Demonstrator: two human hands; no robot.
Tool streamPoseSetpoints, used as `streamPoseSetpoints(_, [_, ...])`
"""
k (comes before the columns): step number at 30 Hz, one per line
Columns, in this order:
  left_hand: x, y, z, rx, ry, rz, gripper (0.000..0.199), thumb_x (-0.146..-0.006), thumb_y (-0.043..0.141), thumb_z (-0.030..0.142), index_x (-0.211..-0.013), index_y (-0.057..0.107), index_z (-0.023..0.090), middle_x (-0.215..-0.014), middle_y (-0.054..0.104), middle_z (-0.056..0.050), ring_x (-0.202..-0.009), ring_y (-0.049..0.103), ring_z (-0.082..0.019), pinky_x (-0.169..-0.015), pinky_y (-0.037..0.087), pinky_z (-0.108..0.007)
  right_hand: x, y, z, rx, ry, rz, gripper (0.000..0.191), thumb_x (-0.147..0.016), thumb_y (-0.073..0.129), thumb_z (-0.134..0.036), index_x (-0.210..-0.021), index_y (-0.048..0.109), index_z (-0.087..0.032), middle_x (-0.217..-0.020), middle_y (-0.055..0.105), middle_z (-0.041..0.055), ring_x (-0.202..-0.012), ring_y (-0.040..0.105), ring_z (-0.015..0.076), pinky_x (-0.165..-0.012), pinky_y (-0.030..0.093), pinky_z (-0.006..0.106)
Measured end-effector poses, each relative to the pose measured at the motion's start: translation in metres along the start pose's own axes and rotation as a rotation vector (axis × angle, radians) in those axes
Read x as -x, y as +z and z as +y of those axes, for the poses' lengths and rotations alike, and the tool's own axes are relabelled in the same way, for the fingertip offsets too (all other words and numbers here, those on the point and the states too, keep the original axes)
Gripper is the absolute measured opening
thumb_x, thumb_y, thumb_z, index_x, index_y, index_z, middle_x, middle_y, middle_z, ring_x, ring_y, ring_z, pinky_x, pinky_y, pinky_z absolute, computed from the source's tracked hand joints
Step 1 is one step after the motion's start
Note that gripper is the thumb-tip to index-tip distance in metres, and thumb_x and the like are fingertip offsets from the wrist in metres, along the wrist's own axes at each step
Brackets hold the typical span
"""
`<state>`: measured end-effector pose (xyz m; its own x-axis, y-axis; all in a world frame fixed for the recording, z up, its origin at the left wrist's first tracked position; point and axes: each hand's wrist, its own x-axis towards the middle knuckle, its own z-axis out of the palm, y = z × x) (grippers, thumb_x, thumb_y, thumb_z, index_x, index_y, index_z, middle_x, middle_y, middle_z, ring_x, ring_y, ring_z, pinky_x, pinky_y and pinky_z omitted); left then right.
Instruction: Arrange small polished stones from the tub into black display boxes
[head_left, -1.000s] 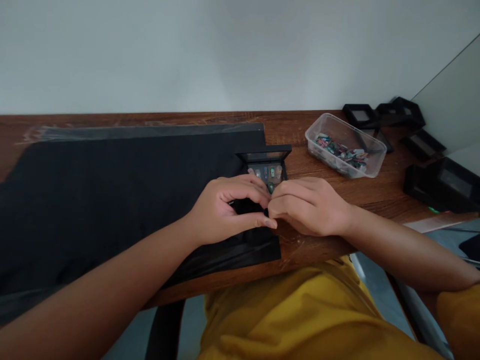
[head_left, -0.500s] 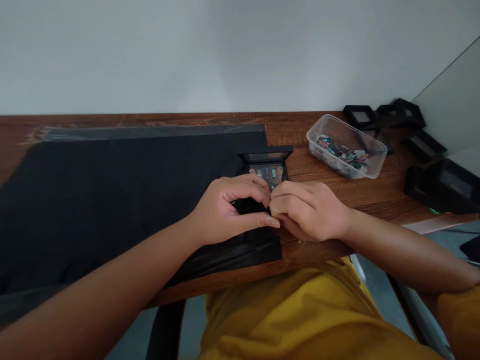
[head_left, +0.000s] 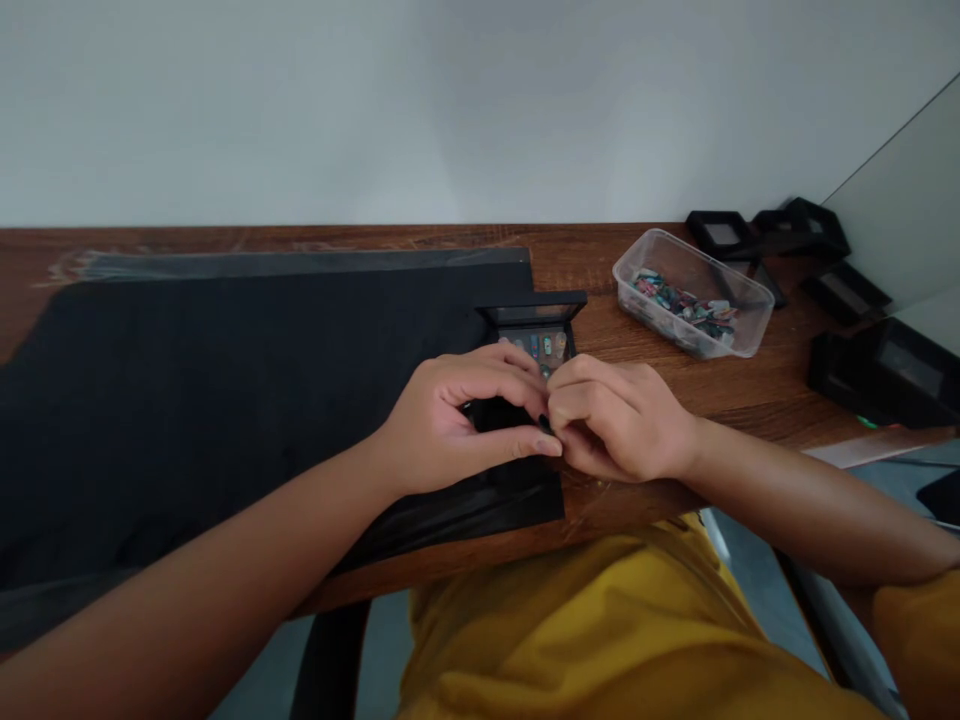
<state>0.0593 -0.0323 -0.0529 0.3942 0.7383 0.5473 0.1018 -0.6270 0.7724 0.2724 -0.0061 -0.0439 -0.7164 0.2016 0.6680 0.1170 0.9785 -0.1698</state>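
My left hand (head_left: 469, 415) pinches a small dark piece (head_left: 545, 424) between thumb and fingertips, just above the front right corner of the black mat. My right hand (head_left: 622, 415) is closed, its curled fingertips meeting those of the left at the piece. What the right fingers grip is hidden. Right behind the hands stands a small black case (head_left: 532, 300) with its windowed lid raised. Rows of small coloured pieces (head_left: 547, 345), which look like press-on nails, lie inside it; the fingers cover its front part.
A clear plastic tub (head_left: 694, 300) with a heap of small colourful pieces stands to the right on the wooden table (head_left: 600, 330). Several black windowed boxes (head_left: 847, 290) sit at the far right by the wall. The black mat (head_left: 262, 400) spreads across the left side.
My right hand has shifted slightly to the right, opening a small gap at the fingertips. The dark piece shows more clearly between them now. The case and tub have not moved.
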Motion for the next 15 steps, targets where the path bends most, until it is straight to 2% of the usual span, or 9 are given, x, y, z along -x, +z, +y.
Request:
streamPoseSetpoints(4, [-0.0012, 0.0018, 0.0006, -0.039, 0.035, 0.024, 0.022, -0.085, 0.086, 0.044, -0.079, 0.076, 0.025, -0.082, 0.082, 0.000, -0.078, 0.076, -0.019, -0.088, 0.062, -0.039, 0.0002, 0.0004, -0.0009, -0.013, 0.031, 0.005, 0.012, -0.098, 0.049, -0.013, -0.103, 0.047, -0.023, -0.092, 0.063, 0.0007, -0.085, 0.063, 0.0126, -0.063, 0.048, 0.022])
streamPoseSetpoints(10, [-0.0004, 0.0017, -0.0010, -0.038, 0.059, 0.037, 0.021, -0.086, 0.085, 0.044, -0.082, 0.076, 0.026, -0.085, 0.082, -0.001, -0.078, 0.076, -0.019, -0.088, 0.061, -0.040, 0.0000, -0.0004, -0.0004, -0.045, 0.028, 0.037, 0.010, -0.101, 0.052, -0.014, -0.102, 0.048, -0.023, -0.092, 0.064, 0.0011, -0.084, 0.063, 0.0121, -0.064, 0.048, 0.022])
streamPoseSetpoints(15, [0.0017, 0.0012, -0.0026, -0.024, 0.032, 0.045, 0.022, -0.086, 0.085, 0.045, -0.082, 0.076, 0.025, -0.083, 0.082, -0.002, -0.080, 0.076, -0.020, -0.088, 0.061, -0.041, 0.0008, -0.0014, 0.0018, -0.128, 0.035, 0.010, 0.005, -0.105, 0.050, -0.017, -0.107, 0.051, -0.021, -0.096, 0.066, 0.0029, -0.090, 0.064, 0.0125, -0.070, 0.050, 0.024])
